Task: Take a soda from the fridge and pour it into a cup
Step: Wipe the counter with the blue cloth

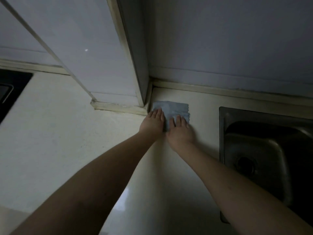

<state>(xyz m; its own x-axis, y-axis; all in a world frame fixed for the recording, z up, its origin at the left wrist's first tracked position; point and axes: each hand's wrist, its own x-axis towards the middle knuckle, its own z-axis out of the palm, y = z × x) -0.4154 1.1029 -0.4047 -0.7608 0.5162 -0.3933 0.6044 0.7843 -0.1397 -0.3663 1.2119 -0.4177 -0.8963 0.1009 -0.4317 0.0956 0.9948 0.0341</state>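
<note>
A dim cream table (pixel 67 133) meets tiled walls, steel sink (pixel 264 150) at right. The left hand (pixel 153 122) and right hand (pixel 180 130) press flat, fingers extended, on a blue cloth (pixel 172 109) (gripping nothing); no soda or cup shows.

Two bare forearms, no sleeves visible.

You're in a home kitchen. See the steel sink (pixel 264 155) set into the pale counter (pixel 50 133), tiled walls (pixel 220 39), and a black hob (pixel 10 92).
</note>
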